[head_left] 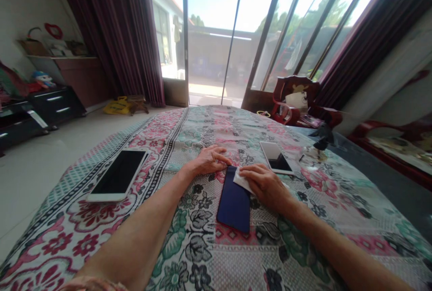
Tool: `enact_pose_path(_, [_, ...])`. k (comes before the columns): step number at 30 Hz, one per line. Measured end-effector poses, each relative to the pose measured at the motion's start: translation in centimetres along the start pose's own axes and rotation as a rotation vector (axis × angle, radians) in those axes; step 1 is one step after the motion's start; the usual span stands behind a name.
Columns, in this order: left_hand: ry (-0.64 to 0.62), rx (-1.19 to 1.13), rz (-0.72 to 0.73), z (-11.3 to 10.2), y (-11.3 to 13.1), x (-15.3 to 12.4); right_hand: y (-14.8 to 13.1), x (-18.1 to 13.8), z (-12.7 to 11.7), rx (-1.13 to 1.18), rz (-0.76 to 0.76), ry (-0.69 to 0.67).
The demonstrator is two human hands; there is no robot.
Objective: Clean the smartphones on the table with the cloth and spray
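Observation:
A dark blue phone (232,205) with a reddish edge lies flat on the patterned tablecloth in front of me. My right hand (265,185) presses a folded white tissue or cloth (242,181) onto its upper right part; which of the two it is, I cannot tell. At the far end of the phone rests my left hand (211,159), its fingers spread and a fingertip by the top edge. Left of my forearm is a large white tablet (118,176) with a dark screen. Beyond my right hand lies a white-framed device (276,158), its screen also dark.
The flowered tablecloth (189,255) covers the table. A clear object with a dark top (315,149) stands at the right. Past the table are a carved wooden chair (297,97), glass doors (216,47), a yellow bag (118,105) and a black cabinet (57,104).

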State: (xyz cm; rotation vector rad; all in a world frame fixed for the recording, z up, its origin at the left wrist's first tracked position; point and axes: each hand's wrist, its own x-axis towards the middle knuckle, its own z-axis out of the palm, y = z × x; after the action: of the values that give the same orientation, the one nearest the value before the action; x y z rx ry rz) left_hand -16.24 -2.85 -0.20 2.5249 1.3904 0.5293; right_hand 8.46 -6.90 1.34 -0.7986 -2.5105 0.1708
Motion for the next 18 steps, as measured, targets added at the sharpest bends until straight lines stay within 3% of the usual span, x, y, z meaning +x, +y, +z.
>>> enact_pose_path(10, [-0.036, -0.015, -0.057, -0.2, 0.4, -0.1, -2.6, 0.1, 0.1, -0.071, 0.025, -0.009])
enact_pose_path(18, [-0.052, 0.006, -0.081, -0.5, 0.8, -0.2, -2.0, 1.8, 1.2, -0.044, -0.015, 0.010])
